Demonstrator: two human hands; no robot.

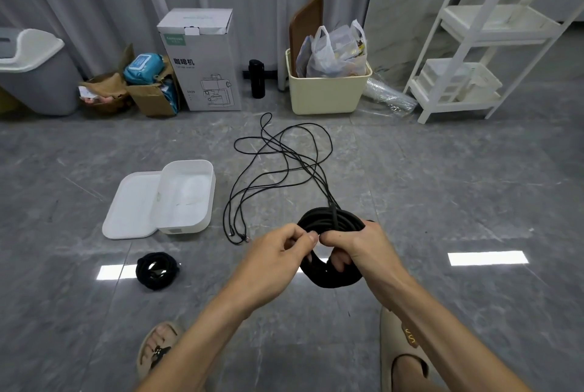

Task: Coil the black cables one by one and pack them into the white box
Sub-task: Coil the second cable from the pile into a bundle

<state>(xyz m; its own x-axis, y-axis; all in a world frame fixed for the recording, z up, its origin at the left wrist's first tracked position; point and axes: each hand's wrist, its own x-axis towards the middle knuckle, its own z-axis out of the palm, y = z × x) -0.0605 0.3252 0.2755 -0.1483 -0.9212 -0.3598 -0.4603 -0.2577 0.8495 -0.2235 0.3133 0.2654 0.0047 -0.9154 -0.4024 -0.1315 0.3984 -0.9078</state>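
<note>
While nothing yet lay inside the white box (186, 195), judged the task well short of half done. Stood open on the floor (442, 189), that box, with its lid (132, 205) touching its left side. Nearer the camera than the box, and a little left of its middle: one finished coil (156, 270), bound up but not packed. Right of the box, loose cable (278, 164) sprawled in tangled loops, two plug ends (237, 235) lying just beside the box's near right corner. Farther right of the box and nearer the camera, held above the floor: a thick, part-wound coil (331, 246), with a strand running from its top back to the loose tangle. Left hand (278, 252) pinched the coil's left edge between thumb and fingers. Right hand (350, 246) gripped the same coil, fingers curled through its centre. Left to do, seemingly: winding in the rest, then packing both coils. Could not tell how many separate cables made up the tangle.
</note>
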